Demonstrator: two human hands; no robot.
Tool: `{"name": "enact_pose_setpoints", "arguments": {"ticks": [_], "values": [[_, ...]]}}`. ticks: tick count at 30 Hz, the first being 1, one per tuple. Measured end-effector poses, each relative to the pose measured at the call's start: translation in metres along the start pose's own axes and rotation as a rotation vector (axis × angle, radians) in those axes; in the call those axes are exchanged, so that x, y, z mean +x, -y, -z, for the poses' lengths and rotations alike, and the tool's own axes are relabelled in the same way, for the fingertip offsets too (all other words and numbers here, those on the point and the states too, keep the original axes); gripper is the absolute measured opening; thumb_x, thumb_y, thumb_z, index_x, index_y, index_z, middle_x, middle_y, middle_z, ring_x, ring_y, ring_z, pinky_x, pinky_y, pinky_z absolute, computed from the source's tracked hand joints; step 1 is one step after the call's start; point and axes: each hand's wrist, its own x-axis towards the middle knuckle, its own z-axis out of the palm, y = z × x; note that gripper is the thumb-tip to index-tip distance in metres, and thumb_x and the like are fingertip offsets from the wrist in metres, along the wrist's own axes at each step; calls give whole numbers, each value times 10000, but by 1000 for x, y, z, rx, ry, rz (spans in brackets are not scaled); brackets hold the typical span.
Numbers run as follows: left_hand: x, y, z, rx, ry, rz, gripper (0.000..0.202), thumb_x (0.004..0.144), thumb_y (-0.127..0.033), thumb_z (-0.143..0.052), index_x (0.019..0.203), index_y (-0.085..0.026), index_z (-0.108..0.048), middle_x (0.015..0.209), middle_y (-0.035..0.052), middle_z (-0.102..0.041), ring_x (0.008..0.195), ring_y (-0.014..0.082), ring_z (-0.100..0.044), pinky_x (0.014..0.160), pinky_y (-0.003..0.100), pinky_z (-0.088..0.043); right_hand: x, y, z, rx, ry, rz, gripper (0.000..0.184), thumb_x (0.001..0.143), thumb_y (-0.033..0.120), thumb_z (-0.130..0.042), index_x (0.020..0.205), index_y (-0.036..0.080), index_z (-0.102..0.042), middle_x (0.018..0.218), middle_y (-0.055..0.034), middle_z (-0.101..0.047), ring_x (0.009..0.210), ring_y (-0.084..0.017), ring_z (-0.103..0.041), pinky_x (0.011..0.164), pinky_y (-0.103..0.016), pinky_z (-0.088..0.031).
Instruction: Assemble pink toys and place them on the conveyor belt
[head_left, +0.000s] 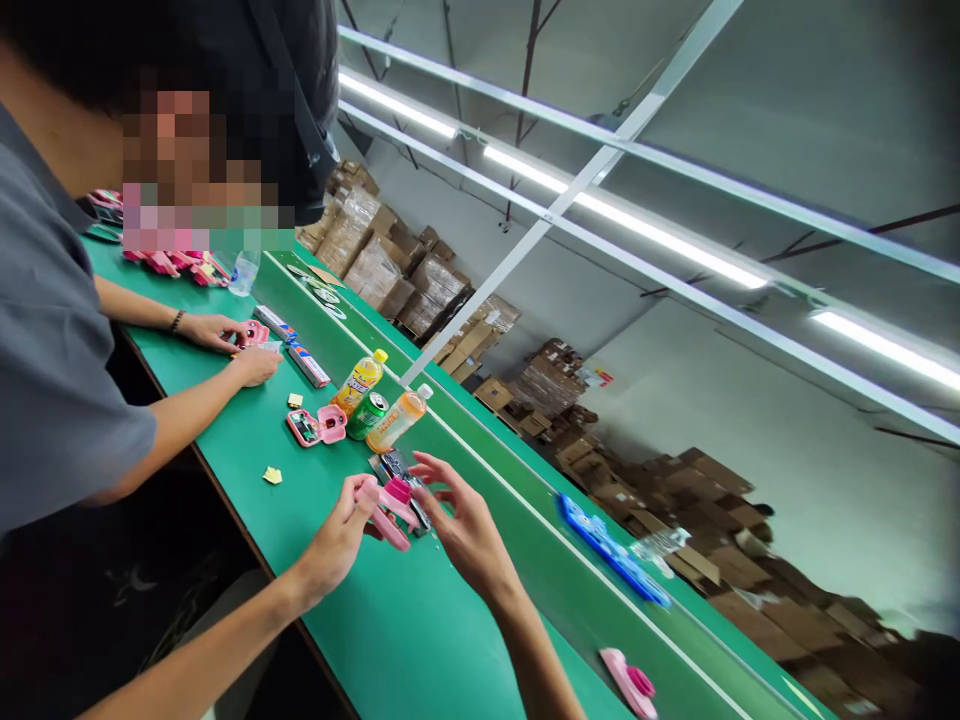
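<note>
My left hand [341,535] pinches a pink plastic toy part [391,510] just above the green table [390,620]. My right hand [461,520] hovers beside the same part with its fingers spread and curled, the fingertips touching or nearly touching it. A small dark piece [397,470] lies on the table right behind the part.
A co-worker on the left in a grey shirt handles a pink piece [253,333]. Two drink bottles [358,380] [399,418], a green can [367,414] and an open pink toy [316,426] stand ahead. A blue item [611,550] and a pink part [630,685] lie on the belt at right. Cardboard boxes [570,400] are stacked behind.
</note>
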Motion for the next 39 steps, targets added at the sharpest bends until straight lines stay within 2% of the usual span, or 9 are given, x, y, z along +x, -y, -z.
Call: {"name": "enact_pose_setpoints", "arguments": {"ticks": [3, 9, 14, 19, 23, 27, 30, 33, 39], "values": [[3, 3, 1, 10, -124, -47, 627, 921, -747, -464, 1172, -175, -419, 975, 89, -708, 912, 223, -683, 892, 362, -491, -19, -9, -24, -61, -369, -61, 562, 908, 649, -524, 911, 125, -729, 903, -71, -687, 759, -119, -606, 744, -229, -485], [-7, 16, -1, 142, -173, -25, 623, 930, -763, -410, 1185, -195, -424, 1004, 64, -651, 895, 194, -627, 849, 320, -492, -48, -22, -76, 67, -375, -86, 594, 912, 679, -512, 941, 141, -763, 940, -73, -700, 834, -134, -653, 726, -199, -505], [-6, 27, -3, 122, -204, -43, 596, 937, -740, -439, 1201, -208, -391, 1228, 112, -614, 1151, 212, -597, 1050, 328, -438, -45, -35, -103, 129, -540, -164, 626, 845, 688, -608, 1061, 114, -737, 990, -97, -692, 820, -137, -642, 698, -210, -513], [6, 38, -10, -68, -225, -17, 685, 892, -762, -507, 1264, -214, -330, 1275, 130, -591, 1181, 239, -599, 1019, 361, -486, -39, -54, -115, 245, -551, -267, 729, 823, 728, -597, 1205, 112, -673, 1106, -107, -680, 861, -136, -657, 725, -213, -531], [10, 43, -20, -26, -297, -11, 690, 901, -775, -463, 1281, -212, -341, 1279, 134, -579, 1176, 238, -592, 995, 352, -505, -36, -61, -118, 343, -572, -361, 809, 772, 771, -622, 1227, 102, -635, 1155, -114, -668, 974, -162, -672, 831, -229, -555], [12, 48, -22, 27, -323, 0, 716, 882, -799, -461, 1257, -196, -365, 1274, 149, -567, 1144, 248, -599, 973, 359, -521, -36, -61, -114, 364, -430, -285, 650, 852, 680, -610, 1192, 127, -644, 1175, -106, -656, 1017, -146, -672, 843, -204, -559], [12, 52, -20, 20, -307, -17, 674, 901, -755, -488, 1265, -201, -368, 1321, 148, -545, 1154, 238, -599, 973, 345, -522, -38, -64, -114, 432, -427, -200, 575, 886, 598, -623, 1215, 127, -614, 1216, -108, -626, 1043, -122, -668, 833, -171, -569], [10, 55, -20, 14, -297, -14, 601, 933, -707, -482, 1249, -205, -390, 1345, 147, -547, 1141, 231, -614, 933, 334, -538, -41, -68, -120, 448, -465, -183, 528, 904, 557, -622, 1210, 127, -604, 1210, -108, -607, 1066, -110, -655, 833, -152, -570], [10, 59, -18, 57, -422, 33, 700, 858, -770, -534, 1249, -195, -458, 1230, 115, -620, 1107, 237, -633, 872, 321, -563, -49, -69, -136, 324, -641, -201, 512, 907, 586, -600, 1157, 145, -669, 1309, -118, -530, 1107, -120, -621, 832, -169, -570]]}}
